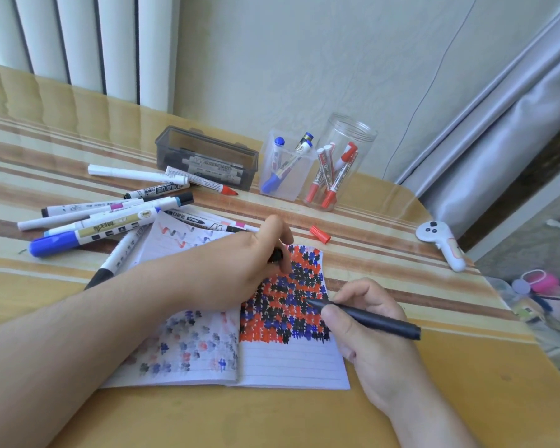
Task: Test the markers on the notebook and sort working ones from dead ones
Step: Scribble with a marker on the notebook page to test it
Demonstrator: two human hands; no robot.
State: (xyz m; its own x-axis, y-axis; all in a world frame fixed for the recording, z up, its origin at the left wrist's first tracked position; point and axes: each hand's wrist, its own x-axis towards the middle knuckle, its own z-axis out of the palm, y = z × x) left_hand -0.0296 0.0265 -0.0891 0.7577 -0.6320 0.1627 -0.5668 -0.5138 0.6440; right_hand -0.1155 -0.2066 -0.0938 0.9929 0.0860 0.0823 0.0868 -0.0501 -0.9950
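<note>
An open lined notebook [291,363] lies on the table, its right page covered with red, blue and black marks. My right hand [366,324] grips a black marker [369,318] with its tip touching the marked page. My left hand [240,266] rests on the notebook and pinches a small black cap [276,254]. A pile of several loose markers [110,218] lies to the left of the notebook. A clear square cup [286,168] holds blue markers, a clear round jar [340,163] holds red ones, and a dark grey box [207,156] holds black ones.
A red cap [320,233] lies loose on the striped table [385,240] right of the notebook. A white handheld controller [440,240] sits near the right edge. A bin of coloured items [543,295] stands off the table at right. A radiator and wall are behind.
</note>
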